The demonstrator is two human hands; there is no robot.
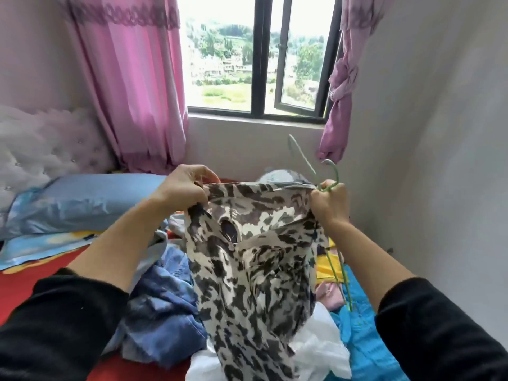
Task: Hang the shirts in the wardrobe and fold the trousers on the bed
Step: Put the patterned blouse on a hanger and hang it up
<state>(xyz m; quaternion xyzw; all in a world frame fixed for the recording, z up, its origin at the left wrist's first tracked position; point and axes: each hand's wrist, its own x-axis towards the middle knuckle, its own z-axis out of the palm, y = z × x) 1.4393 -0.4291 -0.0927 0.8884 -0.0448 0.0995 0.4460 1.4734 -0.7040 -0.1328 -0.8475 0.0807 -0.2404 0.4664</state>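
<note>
Patterned garment (253,257) hangs below 2 grips: left hand (184,191) clenches its top edge, right hand (328,204) clenches the opposite corner with green hangers (302,156).

One wide-angle camera on the person's head looks forward and down, close over the forearms. The left hand (184,191) and right hand (328,206) sit mid-frame, fingers gripping a patterned garment (255,270); the window (258,64) stands beyond the fingers, the bed (27,284) beneath them.

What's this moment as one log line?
left hand: holds patterned garment | right hand: holds garment and green hanger | clothes pile: on bed
</note>
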